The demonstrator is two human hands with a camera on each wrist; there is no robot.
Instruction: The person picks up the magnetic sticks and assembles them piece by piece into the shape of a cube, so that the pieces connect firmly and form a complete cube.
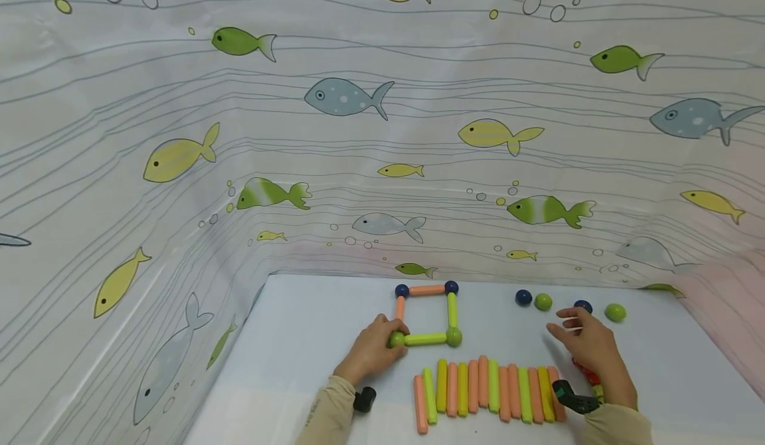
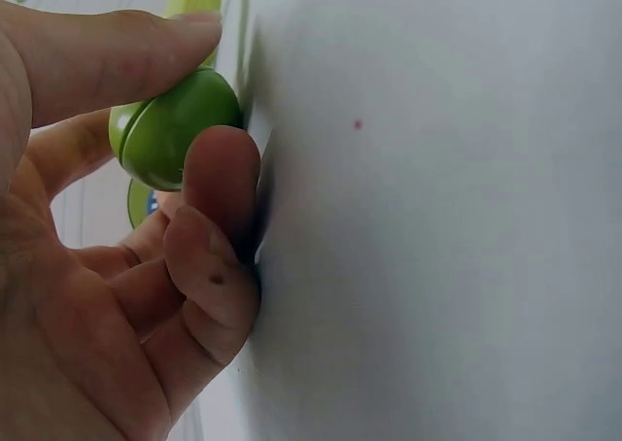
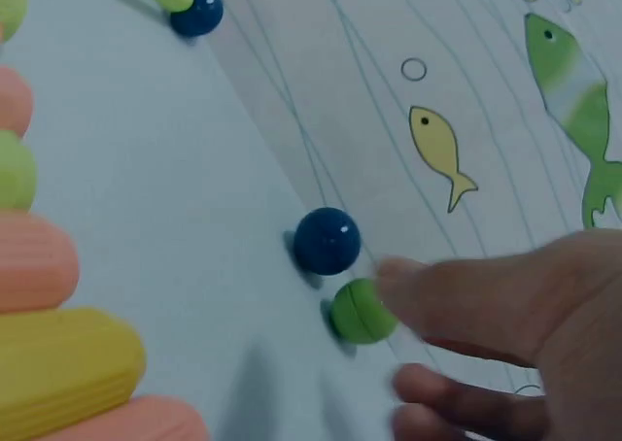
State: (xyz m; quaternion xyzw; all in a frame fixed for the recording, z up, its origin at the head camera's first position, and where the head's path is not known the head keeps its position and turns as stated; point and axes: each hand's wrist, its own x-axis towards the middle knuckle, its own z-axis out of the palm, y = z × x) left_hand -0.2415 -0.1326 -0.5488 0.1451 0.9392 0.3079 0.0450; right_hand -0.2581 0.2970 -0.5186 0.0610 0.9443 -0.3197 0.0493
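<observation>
A square of plastic rods and balls lies on the white table. Two dark blue balls (image 1: 451, 287) form its far corners, and a green ball (image 1: 454, 337) its near right one. Its far and left sides are orange rods (image 1: 427, 290); the right and near sides are lime rods (image 1: 425, 339). At the near left corner my left hand (image 1: 373, 351) grips another green ball (image 2: 180, 135) between thumb and fingers. My right hand (image 1: 593, 347) is held above the table with fingers apart and nothing in them, close to a loose blue ball (image 1: 583, 307).
In front of the square, several orange, lime and yellow rods (image 1: 483, 382) lie side by side. Behind my right hand sit a loose blue ball (image 1: 523, 297) and two green balls (image 1: 615, 312). Red and yellow-green pieces (image 1: 586, 367) are partly hidden by the right forearm. Fish-printed walls (image 1: 442, 192) enclose the table.
</observation>
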